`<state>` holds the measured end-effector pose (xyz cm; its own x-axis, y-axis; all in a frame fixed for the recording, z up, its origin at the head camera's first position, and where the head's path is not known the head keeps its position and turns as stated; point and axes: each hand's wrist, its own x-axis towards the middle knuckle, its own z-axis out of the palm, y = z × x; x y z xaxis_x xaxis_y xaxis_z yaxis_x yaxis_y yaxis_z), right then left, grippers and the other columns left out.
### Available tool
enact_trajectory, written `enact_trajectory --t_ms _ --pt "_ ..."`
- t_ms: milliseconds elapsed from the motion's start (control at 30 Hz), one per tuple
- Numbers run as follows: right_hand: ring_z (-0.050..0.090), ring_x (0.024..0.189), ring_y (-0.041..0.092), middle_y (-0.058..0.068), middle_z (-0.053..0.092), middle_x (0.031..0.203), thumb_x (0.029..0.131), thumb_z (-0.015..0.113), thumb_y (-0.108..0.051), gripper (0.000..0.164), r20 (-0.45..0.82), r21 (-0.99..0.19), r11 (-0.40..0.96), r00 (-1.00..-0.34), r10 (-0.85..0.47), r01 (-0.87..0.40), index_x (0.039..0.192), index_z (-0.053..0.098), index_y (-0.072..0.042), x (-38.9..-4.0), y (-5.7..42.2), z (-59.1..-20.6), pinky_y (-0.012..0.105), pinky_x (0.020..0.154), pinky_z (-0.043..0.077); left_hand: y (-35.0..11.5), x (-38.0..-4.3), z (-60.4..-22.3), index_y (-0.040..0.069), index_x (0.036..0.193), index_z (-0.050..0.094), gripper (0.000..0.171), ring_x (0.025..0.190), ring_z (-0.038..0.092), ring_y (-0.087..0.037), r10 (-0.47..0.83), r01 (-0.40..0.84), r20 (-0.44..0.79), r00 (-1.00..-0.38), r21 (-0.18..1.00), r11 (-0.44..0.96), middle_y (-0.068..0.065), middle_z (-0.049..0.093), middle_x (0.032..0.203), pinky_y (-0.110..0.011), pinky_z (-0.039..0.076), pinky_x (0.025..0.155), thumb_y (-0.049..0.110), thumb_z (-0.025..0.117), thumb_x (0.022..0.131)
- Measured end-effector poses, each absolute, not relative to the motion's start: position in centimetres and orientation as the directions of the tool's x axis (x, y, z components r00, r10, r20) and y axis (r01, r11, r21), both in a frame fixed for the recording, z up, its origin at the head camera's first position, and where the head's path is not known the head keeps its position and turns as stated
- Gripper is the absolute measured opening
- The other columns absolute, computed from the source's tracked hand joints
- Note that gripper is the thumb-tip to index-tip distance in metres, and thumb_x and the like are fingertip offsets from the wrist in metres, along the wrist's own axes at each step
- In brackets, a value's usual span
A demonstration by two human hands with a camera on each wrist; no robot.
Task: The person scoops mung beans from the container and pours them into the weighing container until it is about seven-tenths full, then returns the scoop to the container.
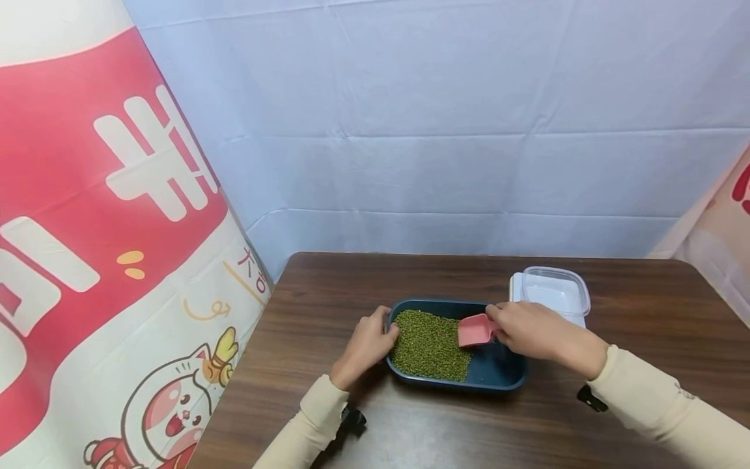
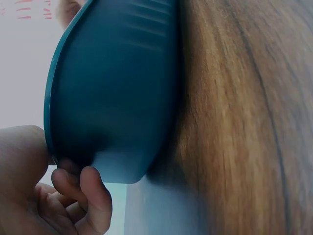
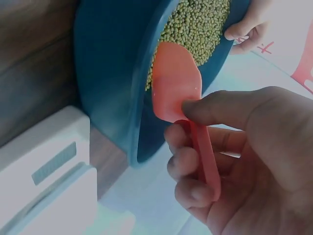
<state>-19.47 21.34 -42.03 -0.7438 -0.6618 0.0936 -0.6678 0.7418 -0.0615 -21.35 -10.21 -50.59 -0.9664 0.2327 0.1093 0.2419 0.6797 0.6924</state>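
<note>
While a dark brown worktop [image 1: 328, 280] carries everything, a deep blue tray [image 1: 498, 374] lies on it with its long axis running left to right. Just beyond the tray's right end sits a white scale [image 3: 56, 134], topped by a clear container [image 1: 556, 299]. Of the two hands, well apart at opposite sides of the tray, the left hand [image 1: 369, 339] pinches the rim at the left end, and the right hand [image 1: 527, 327] is clamped round the handle of a pink scoop [image 1: 474, 330]. That scoop is above the tray, its blade pointing left, handle rightward, roughly along the tray's length. Small green beans [image 1: 430, 345] cover the tray's left part, reaching the blade's front edge.
</note>
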Motion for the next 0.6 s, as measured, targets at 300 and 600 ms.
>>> enact_trajectory --t_ms 300,600 --pt "0.044 0.057 0.009 -0.005 0.049 0.069 0.080 0.071 -0.013 0.014 0.085 -0.008 0.758 -0.756 -0.649 -0.652 0.087 0.060 -0.009 -18.9 22.7 -41.0 0.028 0.048 0.042 -10.6 -21.6 -50.2 0.009 0.126 0.052 0.032 0.034 0.054 -0.018 0.276 0.219 0.043 -0.960 0.729 0.649 -0.004 0.057 0.057 -0.028 0.047 0.029 0.021 0.050 0.096" --pt "0.044 0.056 0.010 -0.002 0.052 0.071 0.082 0.071 -0.015 0.013 0.020 -0.010 0.771 -0.771 -0.636 -0.636 0.091 0.064 -0.008 -18.5 23.2 -41.0 0.028 0.048 0.043 -10.6 -21.6 -50.1 0.008 0.129 0.047 0.034 0.036 0.056 -0.022 0.319 0.207 -0.012 -0.948 0.735 0.645 -0.004 0.060 0.059 -0.030 0.047 0.029 0.022 0.047 0.098"
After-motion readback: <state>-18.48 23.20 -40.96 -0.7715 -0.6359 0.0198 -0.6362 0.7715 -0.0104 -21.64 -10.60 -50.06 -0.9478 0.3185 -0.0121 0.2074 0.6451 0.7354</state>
